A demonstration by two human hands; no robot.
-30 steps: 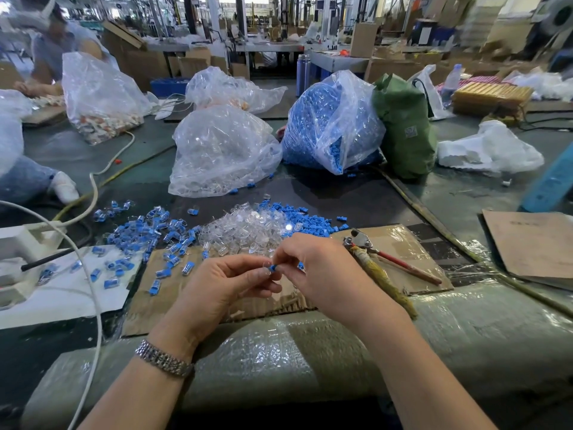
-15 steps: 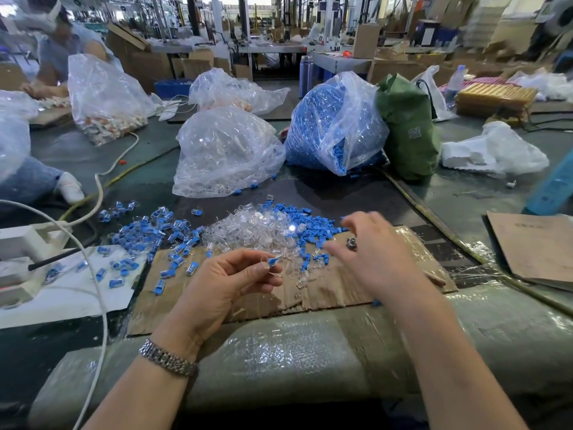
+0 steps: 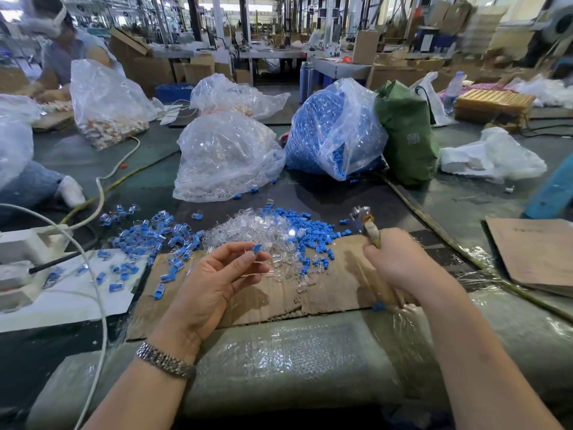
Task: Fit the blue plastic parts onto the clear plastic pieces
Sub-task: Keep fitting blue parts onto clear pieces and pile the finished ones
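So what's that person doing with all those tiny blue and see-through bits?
They are snapping blue parts onto clear pieces. The left hand pinches one joined piece at its fingertips. The right hand grips pliers by the handle. Loose parts lie in a pile ahead on the cardboard, with finished ones scattered to the left.

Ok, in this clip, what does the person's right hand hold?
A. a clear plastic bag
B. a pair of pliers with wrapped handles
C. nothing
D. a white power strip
B: the right hand grips the pair of pliers with wrapped handles, whose metal head sticks out above the fist.
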